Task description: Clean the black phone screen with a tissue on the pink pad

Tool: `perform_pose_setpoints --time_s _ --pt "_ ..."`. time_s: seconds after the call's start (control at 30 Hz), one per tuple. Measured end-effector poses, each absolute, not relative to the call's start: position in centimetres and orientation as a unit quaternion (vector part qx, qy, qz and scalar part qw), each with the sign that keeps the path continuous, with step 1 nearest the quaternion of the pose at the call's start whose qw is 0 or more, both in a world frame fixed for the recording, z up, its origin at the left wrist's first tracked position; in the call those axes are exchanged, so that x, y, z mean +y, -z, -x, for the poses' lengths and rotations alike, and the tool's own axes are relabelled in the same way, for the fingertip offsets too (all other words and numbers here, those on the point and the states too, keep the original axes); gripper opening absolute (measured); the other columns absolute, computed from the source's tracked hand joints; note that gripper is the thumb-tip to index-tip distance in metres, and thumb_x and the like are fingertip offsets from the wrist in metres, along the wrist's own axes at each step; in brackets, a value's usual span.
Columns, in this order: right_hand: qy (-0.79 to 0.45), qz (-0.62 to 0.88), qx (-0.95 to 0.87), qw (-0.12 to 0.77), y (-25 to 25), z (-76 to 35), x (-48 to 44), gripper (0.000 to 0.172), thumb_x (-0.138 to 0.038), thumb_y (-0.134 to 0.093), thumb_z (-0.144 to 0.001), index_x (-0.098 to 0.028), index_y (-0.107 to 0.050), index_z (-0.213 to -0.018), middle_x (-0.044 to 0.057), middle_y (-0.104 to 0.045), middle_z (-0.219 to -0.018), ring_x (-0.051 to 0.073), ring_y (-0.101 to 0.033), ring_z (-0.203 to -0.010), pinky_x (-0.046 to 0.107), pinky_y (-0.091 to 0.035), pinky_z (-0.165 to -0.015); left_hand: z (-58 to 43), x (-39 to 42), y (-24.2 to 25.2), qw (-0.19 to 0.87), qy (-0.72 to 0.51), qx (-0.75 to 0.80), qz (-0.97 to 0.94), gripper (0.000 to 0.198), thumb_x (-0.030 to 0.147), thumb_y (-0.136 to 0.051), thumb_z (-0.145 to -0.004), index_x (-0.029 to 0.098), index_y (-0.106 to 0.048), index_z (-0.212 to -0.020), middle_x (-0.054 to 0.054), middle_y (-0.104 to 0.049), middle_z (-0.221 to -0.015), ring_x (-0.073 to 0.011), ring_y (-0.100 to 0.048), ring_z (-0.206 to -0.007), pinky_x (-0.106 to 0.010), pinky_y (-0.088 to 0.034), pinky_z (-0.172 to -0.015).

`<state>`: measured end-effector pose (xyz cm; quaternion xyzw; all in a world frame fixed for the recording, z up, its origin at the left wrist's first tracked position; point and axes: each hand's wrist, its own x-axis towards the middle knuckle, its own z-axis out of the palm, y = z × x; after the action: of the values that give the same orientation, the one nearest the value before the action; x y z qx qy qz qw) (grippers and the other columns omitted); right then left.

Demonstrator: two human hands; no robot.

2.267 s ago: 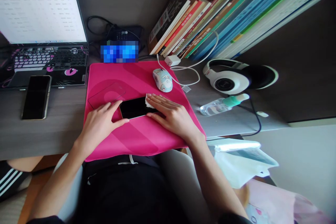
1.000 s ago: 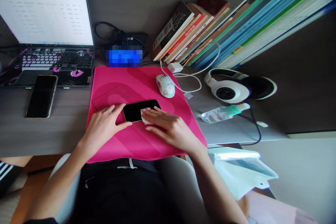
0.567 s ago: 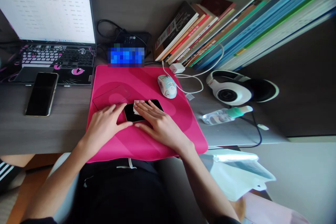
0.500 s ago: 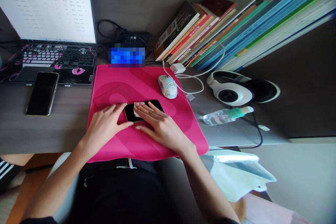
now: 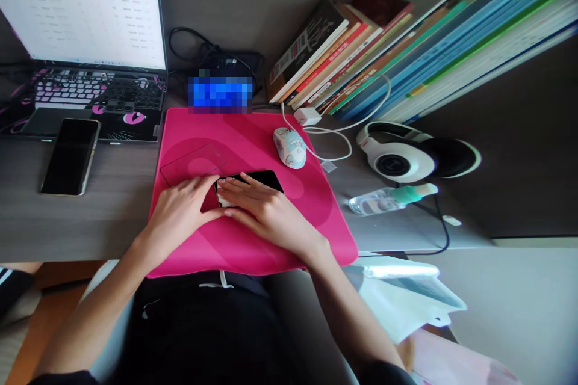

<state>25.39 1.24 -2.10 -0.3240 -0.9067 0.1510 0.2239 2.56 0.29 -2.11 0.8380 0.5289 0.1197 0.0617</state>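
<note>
A black smartphone (image 5: 266,179) lies screen up on a pink desk mat (image 5: 271,252). My left hand (image 5: 180,204) holds its left end, with the thumb at the near edge and the fingers at the far corner. My right hand (image 5: 259,201) lies across the screen, its fingers stretched and pressing a small white wipe (image 5: 222,192) onto the glass. Most of the wipe is hidden under those fingers. My right thumb reaches close to the left thumb. Just beyond my left hand, a thin clear rectangular sheet (image 5: 194,163) rests on the mat.
A patterned mouse (image 5: 289,148) sits behind the phone, near a white charger (image 5: 307,115) and its cable. To the right are a spray bottle (image 5: 377,201), headphones (image 5: 397,156) and leaning books (image 5: 343,60). An open laptop (image 5: 90,96) and another phone (image 5: 70,156) occupy the left.
My right hand has slid left along the screen with the wipe, uncovering more of the phone's right end. My left hand stays at the phone's left end.
</note>
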Motion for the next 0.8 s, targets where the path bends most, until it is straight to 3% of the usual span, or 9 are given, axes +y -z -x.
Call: perform_pose_setpoints --time_s 0.23,0.8 --pt "-0.132 0.32 -0.91 0.229 2.5 -24.5 1.4 0.045 -0.036 -0.058 -0.109 -0.019 -0.062 -0.15 0.012 -0.059 -0.157 0.026 -0.053 -0.15 0.052 -0.04 -0.13 -2.6 0.3 2.4 0.065 -0.115 0.54 -0.831 0.066 0.045 -0.078 -0.095 0.019 -0.049 -0.148 -0.015 -0.07 -0.143 -0.0307 -0.074 -0.123 -0.036 -0.06 -0.09" --pt "-0.128 0.33 -0.889 0.29 3.4 -30.6 0.3 0.034 -0.023 -0.055 -0.109 -0.025 -0.071 -0.14 0.004 -0.072 -0.142 0.024 -0.064 -0.138 0.05 -0.049 -0.124 -2.9 0.3 1.5 0.044 -0.102 0.542 -0.833 0.067 0.058 -0.07 -0.097 0.025 -0.05 -0.152 -0.007 -0.069 -0.147 -0.0295 -0.074 -0.122 -0.038 -0.062 -0.089"
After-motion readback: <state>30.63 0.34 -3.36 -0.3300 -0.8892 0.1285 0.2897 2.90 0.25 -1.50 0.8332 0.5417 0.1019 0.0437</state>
